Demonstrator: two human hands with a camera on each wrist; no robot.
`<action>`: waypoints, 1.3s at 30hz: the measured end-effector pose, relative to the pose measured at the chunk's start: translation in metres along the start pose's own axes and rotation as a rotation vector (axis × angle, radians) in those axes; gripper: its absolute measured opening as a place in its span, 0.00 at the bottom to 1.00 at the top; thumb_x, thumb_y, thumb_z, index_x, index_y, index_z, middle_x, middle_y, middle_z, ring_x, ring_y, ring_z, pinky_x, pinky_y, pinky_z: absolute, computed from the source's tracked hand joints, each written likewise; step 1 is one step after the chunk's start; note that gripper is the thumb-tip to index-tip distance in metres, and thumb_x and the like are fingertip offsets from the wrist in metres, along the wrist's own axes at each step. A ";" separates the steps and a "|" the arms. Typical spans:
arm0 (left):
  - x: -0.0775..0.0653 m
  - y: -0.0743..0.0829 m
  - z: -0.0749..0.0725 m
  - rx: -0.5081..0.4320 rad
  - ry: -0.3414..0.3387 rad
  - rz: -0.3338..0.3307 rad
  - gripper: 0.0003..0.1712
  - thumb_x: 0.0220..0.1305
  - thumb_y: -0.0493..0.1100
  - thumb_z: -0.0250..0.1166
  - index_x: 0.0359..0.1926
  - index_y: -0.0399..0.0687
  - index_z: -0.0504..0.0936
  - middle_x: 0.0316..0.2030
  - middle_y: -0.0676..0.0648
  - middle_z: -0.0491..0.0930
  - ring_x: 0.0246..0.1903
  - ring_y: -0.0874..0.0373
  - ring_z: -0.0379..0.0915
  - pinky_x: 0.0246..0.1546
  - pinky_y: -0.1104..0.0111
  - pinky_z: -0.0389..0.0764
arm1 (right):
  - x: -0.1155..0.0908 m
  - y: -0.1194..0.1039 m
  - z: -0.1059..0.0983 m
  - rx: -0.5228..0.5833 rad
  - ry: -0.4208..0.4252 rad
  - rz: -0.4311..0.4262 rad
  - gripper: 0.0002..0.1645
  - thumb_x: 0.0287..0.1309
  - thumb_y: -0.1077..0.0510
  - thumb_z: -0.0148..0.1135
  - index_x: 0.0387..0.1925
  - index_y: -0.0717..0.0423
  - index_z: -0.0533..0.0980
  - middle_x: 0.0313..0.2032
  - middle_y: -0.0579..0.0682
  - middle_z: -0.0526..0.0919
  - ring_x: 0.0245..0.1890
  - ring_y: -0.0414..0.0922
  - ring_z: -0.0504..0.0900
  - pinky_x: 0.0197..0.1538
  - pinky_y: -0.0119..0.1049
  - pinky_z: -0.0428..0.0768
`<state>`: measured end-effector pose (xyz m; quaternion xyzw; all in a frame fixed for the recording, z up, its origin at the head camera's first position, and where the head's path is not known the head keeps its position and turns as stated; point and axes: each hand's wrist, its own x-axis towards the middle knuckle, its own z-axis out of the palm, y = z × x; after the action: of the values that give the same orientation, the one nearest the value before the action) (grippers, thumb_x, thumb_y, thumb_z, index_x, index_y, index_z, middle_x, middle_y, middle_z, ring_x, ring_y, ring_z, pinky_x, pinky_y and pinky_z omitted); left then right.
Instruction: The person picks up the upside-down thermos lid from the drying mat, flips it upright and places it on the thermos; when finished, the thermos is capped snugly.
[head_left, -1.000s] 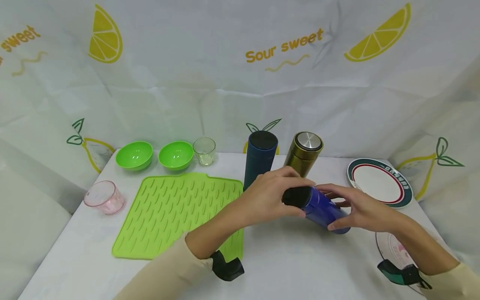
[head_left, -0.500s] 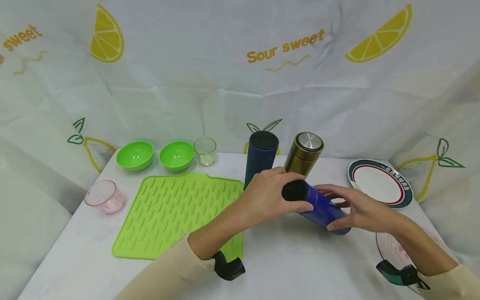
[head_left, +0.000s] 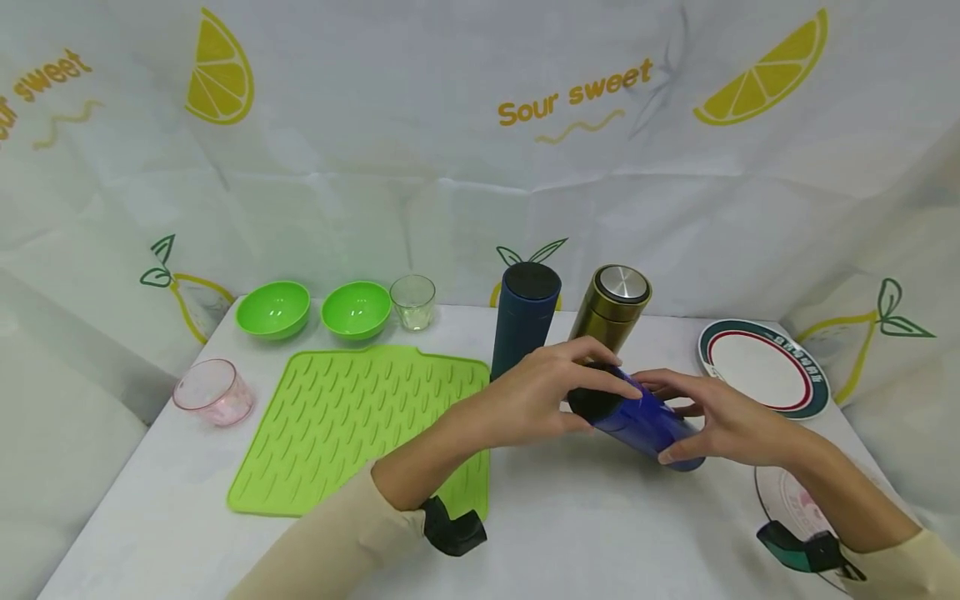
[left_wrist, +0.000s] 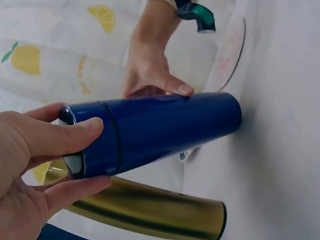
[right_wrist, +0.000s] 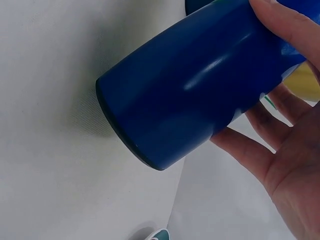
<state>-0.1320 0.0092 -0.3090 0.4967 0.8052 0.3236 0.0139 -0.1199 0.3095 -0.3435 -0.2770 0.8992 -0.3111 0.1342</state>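
Observation:
A glossy blue thermos (head_left: 648,421) with a dark lid is held tilted in both hands, its lid end toward the left. My left hand (head_left: 528,396) grips the lid end; in the left wrist view its thumb and fingers (left_wrist: 75,137) lie around the cap, past a dark seam. My right hand (head_left: 731,417) holds the body near the base, thumb on the near side. In the right wrist view the blue base (right_wrist: 130,125) hangs close over the white cloth. Behind stand a dark teal thermos (head_left: 525,317) and a gold thermos (head_left: 611,308) with a silver lid.
A green ridged mat (head_left: 360,425) lies left. Behind it stand two green bowls (head_left: 273,310) and a clear glass (head_left: 413,302); a pink glass (head_left: 216,393) is at far left. A dark-rimmed plate (head_left: 765,367) sits at right, another plate (head_left: 787,500) under the right forearm.
My left hand's fingers have shifted around the lid end, now reaching further over its top. The blue thermos stays tilted in nearly the same place, and my right hand keeps its hold.

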 end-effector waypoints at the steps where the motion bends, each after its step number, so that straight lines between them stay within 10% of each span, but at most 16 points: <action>1: 0.000 -0.001 0.000 0.009 -0.003 0.025 0.28 0.58 0.36 0.76 0.59 0.59 0.85 0.64 0.48 0.75 0.65 0.57 0.72 0.59 0.77 0.77 | 0.000 0.000 0.000 -0.004 0.000 0.003 0.49 0.47 0.44 0.81 0.70 0.38 0.67 0.63 0.51 0.80 0.58 0.27 0.77 0.48 0.49 0.88; 10: 0.000 -0.011 -0.002 -0.011 -0.043 0.165 0.28 0.56 0.32 0.75 0.57 0.57 0.86 0.66 0.46 0.74 0.68 0.54 0.70 0.64 0.76 0.74 | -0.002 0.003 -0.002 -0.005 -0.010 -0.009 0.49 0.47 0.44 0.81 0.70 0.38 0.67 0.63 0.51 0.80 0.58 0.19 0.72 0.50 0.44 0.88; 22: 0.001 -0.011 -0.003 -0.047 -0.058 0.086 0.30 0.55 0.32 0.76 0.59 0.58 0.85 0.68 0.46 0.72 0.71 0.54 0.66 0.68 0.73 0.74 | -0.001 0.004 -0.001 0.022 -0.021 -0.005 0.49 0.50 0.49 0.80 0.72 0.43 0.66 0.65 0.54 0.78 0.61 0.52 0.79 0.51 0.51 0.88; 30: -0.002 -0.010 -0.002 -0.114 -0.039 0.023 0.40 0.57 0.37 0.77 0.71 0.57 0.75 0.72 0.46 0.64 0.71 0.54 0.65 0.58 0.77 0.79 | -0.005 0.008 -0.001 0.031 0.020 -0.040 0.51 0.48 0.50 0.81 0.73 0.44 0.65 0.66 0.52 0.77 0.60 0.22 0.73 0.50 0.48 0.88; 39: -0.025 -0.015 -0.008 -0.247 -0.047 -0.101 0.42 0.60 0.44 0.76 0.74 0.57 0.69 0.71 0.50 0.65 0.68 0.57 0.67 0.52 0.76 0.83 | -0.019 0.033 0.002 0.172 0.198 -0.030 0.58 0.47 0.68 0.78 0.76 0.56 0.56 0.62 0.20 0.69 0.59 0.16 0.70 0.52 0.20 0.81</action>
<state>-0.1339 -0.0196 -0.3182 0.4573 0.7829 0.4072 0.1102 -0.1173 0.3408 -0.3650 -0.2457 0.8739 -0.4147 0.0631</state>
